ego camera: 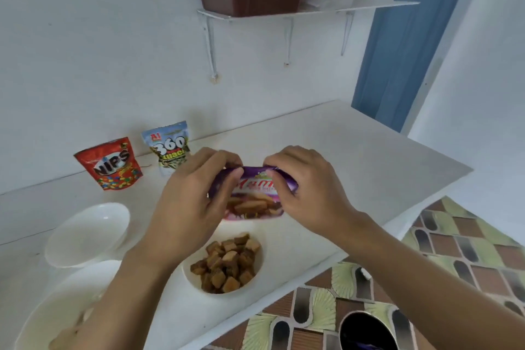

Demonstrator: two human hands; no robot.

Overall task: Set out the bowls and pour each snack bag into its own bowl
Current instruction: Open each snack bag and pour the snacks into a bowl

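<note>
Both hands hold a purple snack bag (255, 199) above the white counter (355, 156). My left hand (196, 193) grips its left side and my right hand (306, 187) pinches its upper right edge. Just below the bag sits a white bowl (255, 270) holding several brown snack chunks (227, 261). An empty white bowl (88, 233) stands to the left. A third white bowl (56, 310) lies at the lower left, partly hidden by my left forearm. A red NIPS bag (112, 163) and a white 360 bag (169, 148) stand upright against the wall.
A wall shelf (306, 10) with a brown container hangs above the counter. The counter's front edge runs diagonally at the right, with patterned floor tiles (454, 250) beyond it. A dark round object (366, 332) sits at the bottom edge.
</note>
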